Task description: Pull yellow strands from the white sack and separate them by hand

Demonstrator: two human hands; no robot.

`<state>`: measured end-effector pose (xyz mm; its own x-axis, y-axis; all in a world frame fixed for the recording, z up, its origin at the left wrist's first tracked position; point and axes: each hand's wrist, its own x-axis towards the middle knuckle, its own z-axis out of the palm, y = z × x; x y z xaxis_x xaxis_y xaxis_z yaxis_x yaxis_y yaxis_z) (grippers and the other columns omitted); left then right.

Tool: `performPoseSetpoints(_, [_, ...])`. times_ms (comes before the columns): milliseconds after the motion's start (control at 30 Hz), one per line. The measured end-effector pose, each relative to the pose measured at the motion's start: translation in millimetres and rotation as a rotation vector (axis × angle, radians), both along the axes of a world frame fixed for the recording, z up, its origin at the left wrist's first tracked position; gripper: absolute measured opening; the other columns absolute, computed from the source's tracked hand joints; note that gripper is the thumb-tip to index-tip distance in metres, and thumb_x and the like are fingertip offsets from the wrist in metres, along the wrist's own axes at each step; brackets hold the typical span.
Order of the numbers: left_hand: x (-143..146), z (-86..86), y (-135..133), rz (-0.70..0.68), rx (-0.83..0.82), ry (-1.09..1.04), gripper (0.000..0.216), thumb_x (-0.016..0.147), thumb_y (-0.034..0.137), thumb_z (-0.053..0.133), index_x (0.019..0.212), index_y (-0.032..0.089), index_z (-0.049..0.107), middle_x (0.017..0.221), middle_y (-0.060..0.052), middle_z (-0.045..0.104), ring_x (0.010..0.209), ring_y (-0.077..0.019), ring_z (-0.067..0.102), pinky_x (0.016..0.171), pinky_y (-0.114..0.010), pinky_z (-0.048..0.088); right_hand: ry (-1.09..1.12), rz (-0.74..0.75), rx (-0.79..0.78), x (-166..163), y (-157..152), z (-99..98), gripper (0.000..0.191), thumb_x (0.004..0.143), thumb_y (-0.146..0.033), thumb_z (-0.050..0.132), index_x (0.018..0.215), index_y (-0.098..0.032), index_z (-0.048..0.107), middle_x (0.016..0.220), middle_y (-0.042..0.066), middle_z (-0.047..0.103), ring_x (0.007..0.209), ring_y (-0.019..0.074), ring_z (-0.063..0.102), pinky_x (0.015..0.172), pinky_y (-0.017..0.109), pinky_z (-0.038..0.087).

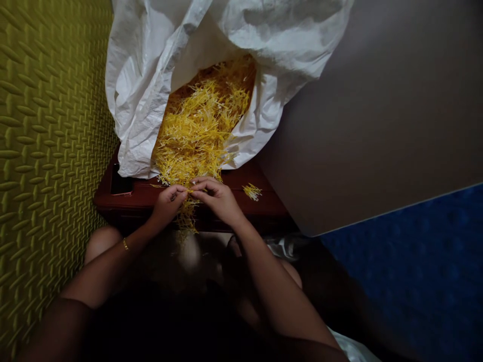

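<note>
A large heap of thin yellow strands with whitish ends (196, 125) spills from the mouth of a white woven sack (139, 100). At the heap's near edge, my left hand (171, 201) pinches a small yellow strand between thumb and forefinger. My right hand (217, 198) meets it there, its thumb and fingers closed on the same small yellow piece. The fingertips of both hands almost touch. Below them, more strands hang over the front edge of the dark red surface (241, 186). What exactly the strands are cannot be made out.
A small separate bunch of strands (252, 191) lies right of my right hand. A dark phone (121, 181) rests at the left end of the surface. A yellow textured wall (49, 151) rises on the left; a grey panel (377, 110) stands on the right beside blue textured material (415, 271).
</note>
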<state>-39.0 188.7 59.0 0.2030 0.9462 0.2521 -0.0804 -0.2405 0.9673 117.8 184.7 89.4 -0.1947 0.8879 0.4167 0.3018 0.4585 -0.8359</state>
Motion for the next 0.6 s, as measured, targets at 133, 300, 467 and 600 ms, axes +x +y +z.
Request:
performPoseSetpoints(133, [-2, 4.1, -2, 0.032, 0.056, 0.06, 0.015, 0.077, 0.03, 0.053, 0.076, 0.015, 0.057, 0.065, 0.002, 0.05, 0.062, -0.0097, 0.044, 0.061, -0.022, 0.035, 0.022, -0.002, -0.085, 0, 0, 0.8, 0.014, 0.073, -0.033, 0.065, 0.077, -0.019, 0.065, 0.089, 0.003, 0.068, 0.085, 0.0159, 0.061, 0.081, 0.032, 0.045])
performPoseSetpoints(300, [-1, 3.7, -1, 0.068, 0.126, 0.197, 0.015, 0.079, 0.027, 0.049, 0.07, 0.016, 0.054, 0.065, 0.002, 0.049, 0.065, -0.0103, 0.044, 0.064, -0.022, 0.036, -0.122, -0.13, -0.061, -2, 2, -3.9, 0.012, 0.072, -0.031, 0.062, 0.074, -0.018, 0.064, 0.078, 0.002, 0.068, 0.075, 0.0156, 0.061, 0.073, 0.029, 0.045])
performPoseSetpoints(467, [2, 1.9, -1, 0.086, 0.149, 0.262, 0.017, 0.08, 0.026, 0.047, 0.068, 0.016, 0.051, 0.064, 0.003, 0.049, 0.065, -0.0107, 0.045, 0.064, -0.023, 0.036, -0.288, -0.276, 0.041, 0, 9, -9.0, 0.009, 0.074, -0.025, 0.057, 0.073, -0.019, 0.064, 0.079, 0.003, 0.069, 0.076, 0.0173, 0.061, 0.072, 0.029, 0.045])
performPoseSetpoints(600, [0, 6.3, -9, 0.076, 0.198, 0.255, 0.017, 0.081, 0.026, 0.047, 0.068, 0.017, 0.052, 0.069, 0.001, 0.053, 0.069, -0.0115, 0.048, 0.069, -0.023, 0.038, -0.375, -0.724, 0.143, 54, 28, -5.3, 0.014, 0.074, -0.02, 0.051, 0.072, -0.016, 0.064, 0.077, 0.009, 0.068, 0.072, 0.0196, 0.059, 0.071, 0.032, 0.044])
